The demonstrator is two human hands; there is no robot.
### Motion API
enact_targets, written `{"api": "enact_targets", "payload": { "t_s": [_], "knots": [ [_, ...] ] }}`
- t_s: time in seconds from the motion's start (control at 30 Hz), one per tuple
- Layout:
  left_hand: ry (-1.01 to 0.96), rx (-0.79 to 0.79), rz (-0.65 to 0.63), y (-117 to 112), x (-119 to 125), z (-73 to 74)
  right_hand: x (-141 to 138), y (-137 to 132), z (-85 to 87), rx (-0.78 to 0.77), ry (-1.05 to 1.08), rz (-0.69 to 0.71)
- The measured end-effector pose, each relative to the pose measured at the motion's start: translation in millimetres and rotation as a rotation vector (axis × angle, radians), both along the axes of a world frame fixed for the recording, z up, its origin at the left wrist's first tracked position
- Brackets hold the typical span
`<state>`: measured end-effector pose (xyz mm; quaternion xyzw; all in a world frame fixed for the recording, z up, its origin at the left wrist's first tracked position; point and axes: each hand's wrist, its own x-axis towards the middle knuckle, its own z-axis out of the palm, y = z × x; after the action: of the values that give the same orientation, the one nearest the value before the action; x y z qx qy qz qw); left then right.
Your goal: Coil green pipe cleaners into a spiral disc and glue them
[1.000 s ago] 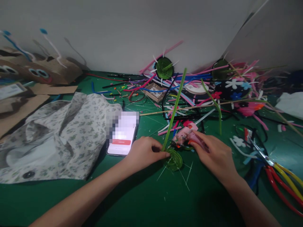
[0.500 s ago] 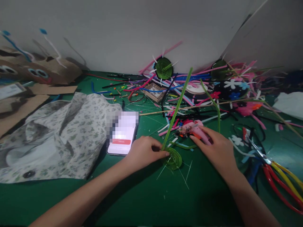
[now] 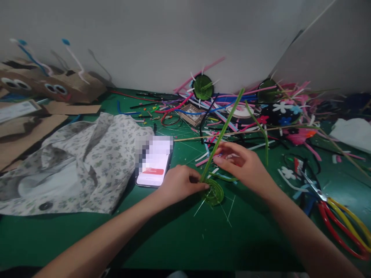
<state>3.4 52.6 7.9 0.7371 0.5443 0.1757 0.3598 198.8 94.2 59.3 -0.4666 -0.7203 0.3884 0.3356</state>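
Observation:
My left hand [image 3: 182, 181] lies low over the table, its thumb and fingers closed on the edge of a flat green pipe-cleaner coil [image 3: 214, 193]. From the coil a long green pipe-cleaner end [image 3: 226, 125] rises up and to the right. My right hand [image 3: 240, 160] is at this end, thumb and index finger closed about it above the coil. Small coloured scraps show under the right fingers. A second green strand [image 3: 262, 131] bends beyond the right hand, and a short green piece [image 3: 223, 177] lies just above the coil.
A phone [image 3: 153, 166] and patterned cloth [image 3: 84, 166] lie left. Cardboard figures [image 3: 78, 87] stand at the back left. Pipe cleaners, a green disc [image 3: 203, 87] and a small frame [image 3: 191, 114] crowd the back. Scissors [image 3: 321, 197] with red and yellow handles lie right.
My right hand has left the pink object it was on and moved left and up to the upright green end. My left hand stays at the coil. The view has shifted slightly.

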Motion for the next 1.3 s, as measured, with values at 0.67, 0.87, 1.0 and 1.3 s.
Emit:
{"api": "enact_targets", "payload": {
  "t_s": [0.67,0.87,1.0,1.3],
  "knots": [
    [-0.024,-0.041,0.062,1.6,2.1,1.0,43.5,-37.6,-19.1,0.086,-0.165,-0.143],
    [-0.021,-0.034,0.070,0.9,2.8,2.2,45.9,-54.2,-25.6,0.133,-0.243,-0.159],
    [-0.016,-0.032,0.076,0.2,3.5,2.4,45.4,-66.1,-34.1,0.136,-0.215,-0.139],
    [-0.047,-0.072,0.148,-0.4,4.1,-1.1,35.2,-89.1,-40.1,0.017,-0.115,-0.219]
  ]
}}
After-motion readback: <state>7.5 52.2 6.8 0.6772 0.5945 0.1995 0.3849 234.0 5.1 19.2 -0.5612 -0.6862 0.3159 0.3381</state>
